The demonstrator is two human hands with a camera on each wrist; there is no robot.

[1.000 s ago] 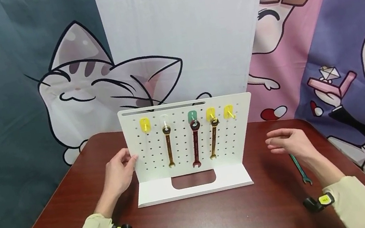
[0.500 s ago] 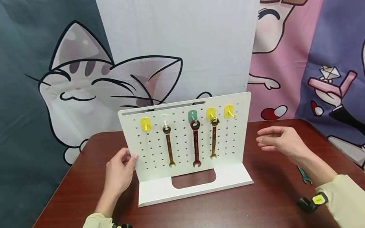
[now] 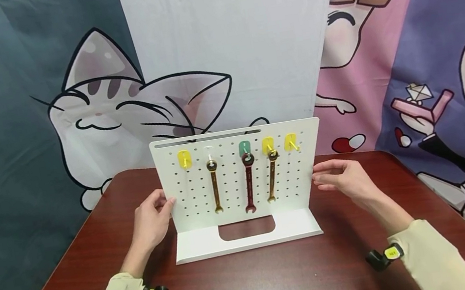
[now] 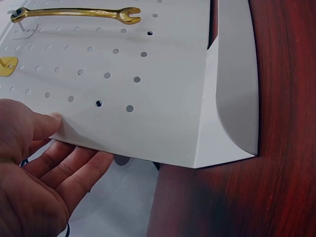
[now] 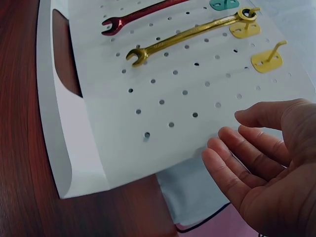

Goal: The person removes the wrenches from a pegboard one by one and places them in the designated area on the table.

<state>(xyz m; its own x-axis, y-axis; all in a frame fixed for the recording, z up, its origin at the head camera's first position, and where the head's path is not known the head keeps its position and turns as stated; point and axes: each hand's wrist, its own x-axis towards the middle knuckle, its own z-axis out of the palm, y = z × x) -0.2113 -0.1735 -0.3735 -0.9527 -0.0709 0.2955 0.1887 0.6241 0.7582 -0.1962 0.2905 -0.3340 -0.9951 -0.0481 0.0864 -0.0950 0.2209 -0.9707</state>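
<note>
A white pegboard stand (image 3: 195, 244) stands upright on the table. Its left edge is pinched by my left hand (image 3: 151, 221), thumb in front and fingers behind, as the left wrist view shows. My right hand (image 3: 348, 182) is at the right edge, its fingers loosely bent and the thumb raised off the board; the right wrist view shows no grip. On the board hang a gold wrench (image 4: 74, 12) from a clear hook, a red wrench (image 3: 249, 183) from a green hook, and another gold wrench (image 5: 182, 38) from a yellow hook.
Yellow hooks without wrenches sit at the board's far left (image 3: 185, 159) and far right (image 5: 267, 60). The dark red table (image 3: 273, 285) extends before the stand. Behind hangs a cartoon-printed cloth (image 3: 234, 38). Each wrist wears a small black camera.
My right hand has moved left to the board's right edge. The green wrench on the table, visible earlier, is now hidden by my right arm. The left hand keeps its place.
</note>
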